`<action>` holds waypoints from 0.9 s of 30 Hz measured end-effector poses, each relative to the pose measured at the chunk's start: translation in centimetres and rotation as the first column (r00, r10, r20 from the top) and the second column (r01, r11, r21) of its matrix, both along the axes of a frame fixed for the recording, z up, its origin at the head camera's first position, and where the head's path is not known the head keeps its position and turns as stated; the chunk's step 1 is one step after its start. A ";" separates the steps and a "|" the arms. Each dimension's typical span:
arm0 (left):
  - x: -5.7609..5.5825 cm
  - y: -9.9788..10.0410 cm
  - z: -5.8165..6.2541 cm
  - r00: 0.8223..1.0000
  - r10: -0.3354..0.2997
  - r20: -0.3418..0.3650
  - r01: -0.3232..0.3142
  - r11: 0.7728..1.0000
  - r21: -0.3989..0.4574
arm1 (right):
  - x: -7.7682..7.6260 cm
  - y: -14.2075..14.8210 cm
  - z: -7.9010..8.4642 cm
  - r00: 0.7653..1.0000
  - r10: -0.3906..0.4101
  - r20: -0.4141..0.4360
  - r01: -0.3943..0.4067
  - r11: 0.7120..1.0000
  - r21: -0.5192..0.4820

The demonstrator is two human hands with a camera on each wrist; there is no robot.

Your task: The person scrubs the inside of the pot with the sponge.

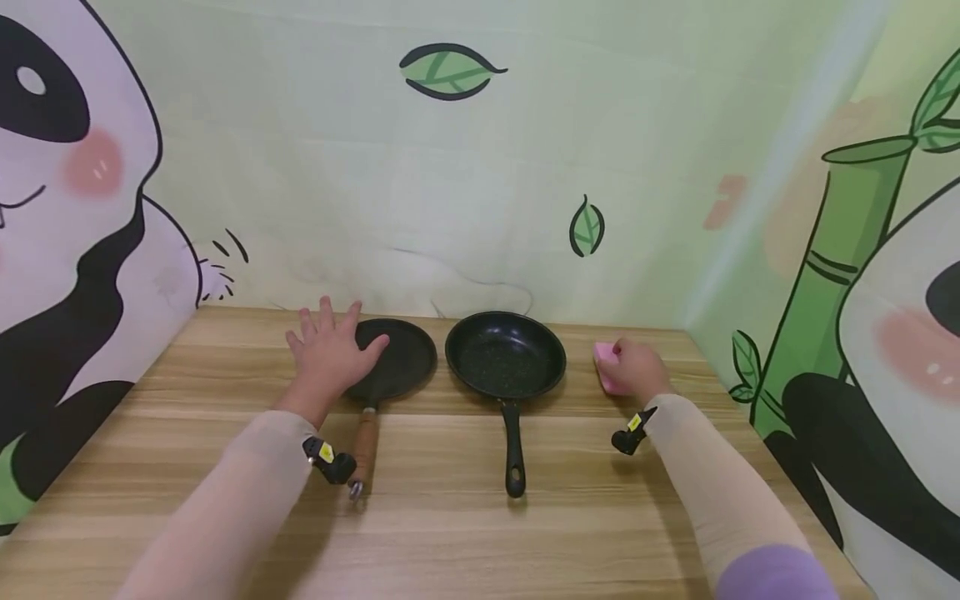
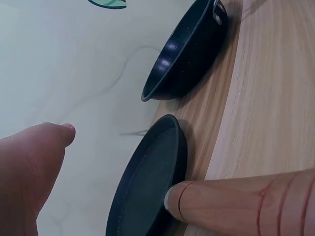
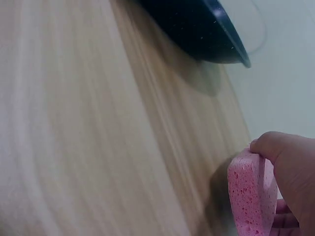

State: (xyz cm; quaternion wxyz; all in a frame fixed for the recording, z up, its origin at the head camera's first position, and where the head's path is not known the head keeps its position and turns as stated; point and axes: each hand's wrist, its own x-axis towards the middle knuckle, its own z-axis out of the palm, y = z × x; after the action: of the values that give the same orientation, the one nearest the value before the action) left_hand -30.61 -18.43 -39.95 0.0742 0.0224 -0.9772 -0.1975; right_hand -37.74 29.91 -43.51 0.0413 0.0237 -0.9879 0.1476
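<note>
My right hand point(image 1: 640, 369) grips a pink sponge point(image 3: 247, 189) at the right of the table, thumb on one side and fingers curled on the other in the right wrist view. Fingers spread, my left hand point(image 1: 327, 354) hovers over the left edge of a flat black pan point(image 1: 405, 358) with a wooden handle point(image 2: 231, 201). Its thumb point(image 2: 54, 135) is all that shows of that hand in the left wrist view. Between the hands sits a deeper black frying pan point(image 1: 506, 354), its black handle point(image 1: 513, 450) pointing toward me.
The wooden table point(image 1: 450, 542) runs back to a pale green wall cloth point(image 1: 337, 192) printed with pandas, leaves and bamboo. Both pans stand close to that cloth. A small black camera is strapped to each wrist.
</note>
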 end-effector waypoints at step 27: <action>0.0 -0.1 -0.2 1.000 0.020 0.016 -0.019 0.999 -0.036 | 1.4 0.3 -1.7 0.996 -0.064 0.055 0.062 0.998 0.031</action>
State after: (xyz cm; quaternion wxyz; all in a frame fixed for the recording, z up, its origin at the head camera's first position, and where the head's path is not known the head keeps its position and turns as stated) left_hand -30.64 -18.49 -40.13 0.0682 0.0321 -0.9810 -0.1790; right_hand -36.32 30.25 -45.25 0.0179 -0.0111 -0.9910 0.1322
